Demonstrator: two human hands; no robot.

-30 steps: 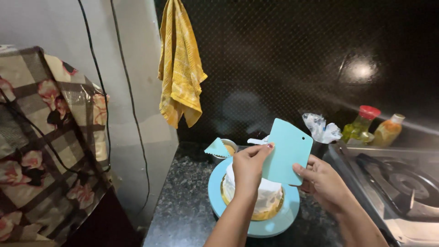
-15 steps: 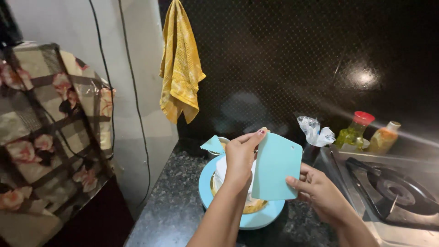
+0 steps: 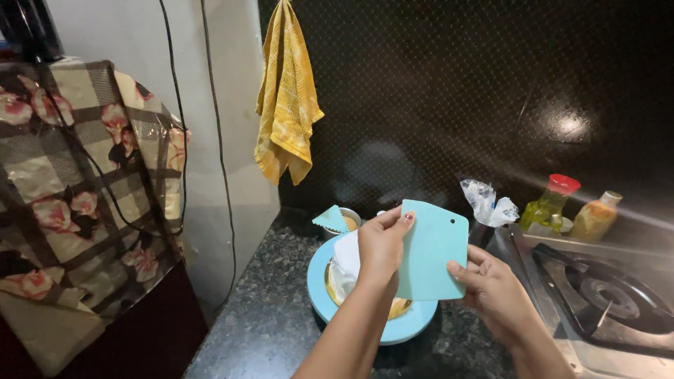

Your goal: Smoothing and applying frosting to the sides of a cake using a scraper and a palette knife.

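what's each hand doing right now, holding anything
Left hand: closed on the top edge of the light blue scraper.
Right hand: closed on the scraper's lower right edge.

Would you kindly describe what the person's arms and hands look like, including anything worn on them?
Both forearms are bare, with no sleeves, watch or bangles in view. The left hand has dark polish on a fingernail; the right hand shows no rings or gloves.

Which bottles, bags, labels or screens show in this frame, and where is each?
Bottle with red cap: back of the counter by the stove, clear, yellow-green contents.
Bottle with pale cap: right of the first, orange-yellow contents.
Crumpled clear plastic bag: behind the turquoise scraper that both hands hold.
No screens or signs; any labels are too small to tell.
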